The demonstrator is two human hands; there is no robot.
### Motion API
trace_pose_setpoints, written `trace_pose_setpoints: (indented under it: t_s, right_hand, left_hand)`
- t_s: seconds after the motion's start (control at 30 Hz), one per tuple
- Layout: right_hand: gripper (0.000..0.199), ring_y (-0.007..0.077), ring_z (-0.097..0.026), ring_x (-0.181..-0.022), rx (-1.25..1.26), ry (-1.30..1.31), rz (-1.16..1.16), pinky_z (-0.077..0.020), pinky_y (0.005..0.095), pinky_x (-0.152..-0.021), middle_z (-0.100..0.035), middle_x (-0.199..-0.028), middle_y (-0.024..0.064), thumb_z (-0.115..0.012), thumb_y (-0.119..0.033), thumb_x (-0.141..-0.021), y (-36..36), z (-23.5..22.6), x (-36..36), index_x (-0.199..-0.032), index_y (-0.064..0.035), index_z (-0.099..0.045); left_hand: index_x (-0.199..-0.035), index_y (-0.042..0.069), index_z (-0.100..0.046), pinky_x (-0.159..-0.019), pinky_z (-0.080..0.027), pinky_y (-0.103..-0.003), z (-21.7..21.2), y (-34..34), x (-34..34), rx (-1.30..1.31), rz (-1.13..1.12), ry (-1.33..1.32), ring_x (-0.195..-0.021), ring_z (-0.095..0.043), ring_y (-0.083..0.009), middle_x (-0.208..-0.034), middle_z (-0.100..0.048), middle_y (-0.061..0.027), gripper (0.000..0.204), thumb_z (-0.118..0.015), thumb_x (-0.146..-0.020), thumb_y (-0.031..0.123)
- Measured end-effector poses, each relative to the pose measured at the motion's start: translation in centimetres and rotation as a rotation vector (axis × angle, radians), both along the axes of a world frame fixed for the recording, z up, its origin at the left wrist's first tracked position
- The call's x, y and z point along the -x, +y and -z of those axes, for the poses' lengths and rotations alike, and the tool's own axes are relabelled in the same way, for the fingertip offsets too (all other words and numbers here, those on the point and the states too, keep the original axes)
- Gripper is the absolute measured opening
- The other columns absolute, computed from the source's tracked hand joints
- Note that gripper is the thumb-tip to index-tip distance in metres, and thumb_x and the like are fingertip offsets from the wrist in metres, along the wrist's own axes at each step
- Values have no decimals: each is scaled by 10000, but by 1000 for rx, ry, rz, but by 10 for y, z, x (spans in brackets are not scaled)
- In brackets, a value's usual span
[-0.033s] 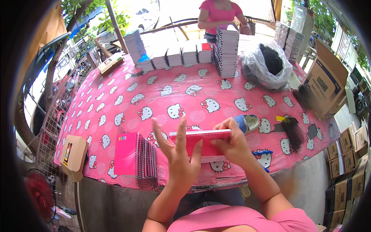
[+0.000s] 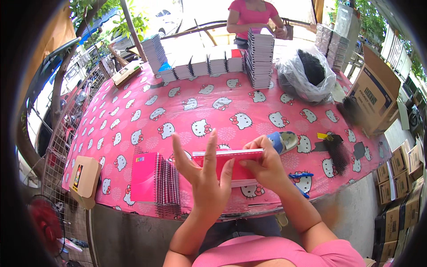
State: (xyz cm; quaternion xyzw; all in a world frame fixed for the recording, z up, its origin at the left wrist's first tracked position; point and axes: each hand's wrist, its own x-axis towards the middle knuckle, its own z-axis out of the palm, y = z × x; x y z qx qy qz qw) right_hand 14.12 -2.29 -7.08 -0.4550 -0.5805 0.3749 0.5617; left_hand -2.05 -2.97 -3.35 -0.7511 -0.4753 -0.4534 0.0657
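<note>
A red-covered notebook (image 2: 237, 170) is in front of me, tilted, its spiral-bound edge facing away. My right hand (image 2: 268, 168) pinches its right end, thumb on the cover and fingers behind. My left hand (image 2: 204, 186) is raised at the notebook's left part with fingers spread; its thumb lies against or just over the cover, and I cannot tell which. White page edges show under the notebook near the table's front. To the left lies a fanned stack of pink spiral notebooks (image 2: 145, 179).
Blue pens (image 2: 302, 175) lie right of my right hand, a blue patterned object (image 2: 284, 142) beyond it. Black coils (image 2: 336, 155) and a plastic bag (image 2: 328, 91) are further right. Notebook stacks (image 2: 260, 60) line the far side, where another person stands. An open carton (image 2: 376, 95) is at right.
Almost nothing differs. My left hand's raised fingers and the notebook have shifted very slightly to the left; my right hand keeps its grip.
</note>
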Motion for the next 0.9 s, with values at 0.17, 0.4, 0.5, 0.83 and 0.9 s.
trace_pose_setpoints:
  t_s: [0.17,0.4,0.5,0.83,0.9]
  right_hand:
    - [541,156,-546,-935,-105,-329,16,-459,297,-840,-535,-1043,81,-797,-48,-729,-8,-2,-21,-1152,-27,-459]
    - [464,353,-558,-1021,361,-1192,1026,-471,438,-872,-580,-1033,166,-812,-284,-687,-28,68,-257,-998,-4,-611]
    - [332,341,-566,-1030,504,-1190,912,-487,424,-847,-577,-1034,161,-785,-228,-715,-45,103,-292,-944,-36,-643]
    - [317,298,-610,-886,102,-1153,909,-505,403,-747,-569,-945,124,-726,-66,-751,-26,66,-259,-1065,-81,-693]
    - [342,258,-629,-849,-71,-896,705,-511,357,-724,-602,-924,111,-719,-24,-751,-18,40,-208,-1087,-83,-696]
  left_hand:
    - [-1001,97,-729,-820,-422,-401,0,29,-12,120,206,-73,-897,-567,-241,-855,-669,-31,241,-735,-780,193]
    - [-975,86,-726,-727,-445,-357,-1,38,-13,125,270,-64,-801,-541,-224,-827,-662,-44,229,-747,-766,178]
    - [-951,92,-728,-834,-436,-392,-1,34,-12,219,249,-115,-889,-571,-238,-895,-681,-41,212,-751,-766,193]
    - [-922,142,-717,-1004,-262,-453,1,37,-8,186,298,-83,-937,-585,-174,-876,-687,14,165,-742,-778,219]
    - [-938,92,-722,-879,-370,-387,-8,34,-14,130,314,-50,-839,-574,-212,-834,-684,-40,187,-746,-762,150]
